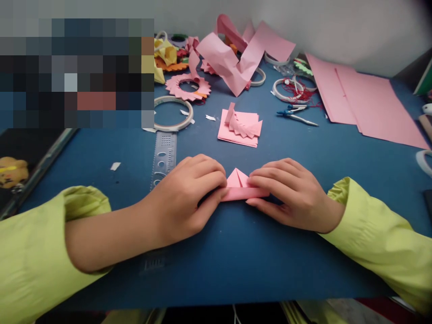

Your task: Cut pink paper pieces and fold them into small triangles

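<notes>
Between my hands is a small piece of pink paper (243,193), folded to a peak at the top with a flat strip along its lower edge. My left hand (194,193) pinches its left end between thumb and fingers. At the right end, my right hand (286,191) has its fingers on top and the thumb at the lower edge. Fingers cover both ends of the paper. Just beyond lies a stack of pink paper squares (224,132), with a curved chain of folded pink pieces (245,127) resting on it.
A clear plastic ruler (164,153) lies partly under my left arm. Behind are a tape roll (189,112), a pink folded-paper ring (170,85), a compass (297,116), red thread (302,92) and large pink sheets (384,108). Crumpled pink paper (232,63) stands at the back.
</notes>
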{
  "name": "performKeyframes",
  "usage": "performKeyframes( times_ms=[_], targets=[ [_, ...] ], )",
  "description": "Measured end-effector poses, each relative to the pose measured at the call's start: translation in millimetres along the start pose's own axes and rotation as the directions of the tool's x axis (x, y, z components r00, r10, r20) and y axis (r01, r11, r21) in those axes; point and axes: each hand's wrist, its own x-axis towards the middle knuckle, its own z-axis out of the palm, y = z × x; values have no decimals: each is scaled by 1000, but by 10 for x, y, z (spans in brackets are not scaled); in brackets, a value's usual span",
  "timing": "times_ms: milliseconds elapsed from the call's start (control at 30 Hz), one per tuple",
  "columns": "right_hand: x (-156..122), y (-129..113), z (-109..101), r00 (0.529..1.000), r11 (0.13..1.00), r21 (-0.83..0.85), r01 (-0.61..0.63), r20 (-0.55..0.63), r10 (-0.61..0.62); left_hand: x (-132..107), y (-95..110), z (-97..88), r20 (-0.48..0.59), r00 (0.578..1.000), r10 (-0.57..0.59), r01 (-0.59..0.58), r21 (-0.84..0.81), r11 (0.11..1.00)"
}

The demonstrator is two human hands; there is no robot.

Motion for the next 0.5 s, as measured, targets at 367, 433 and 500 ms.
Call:
performKeyframes(
  times_ms=[367,433,500],
  targets=[
    [28,-8,-24,993,996,-77,42,114,-33,17,-3,11,-87,969,232,-212,188,959],
    [26,-10,-21,992,996,-81,45,125,-34,10,8,6,-65,945,321,-293,265,918],
    [25,-13,-20,990,995,-89,45,134,-33,-1,16,7,-34,926,375,-345,326,880]
  ],
)
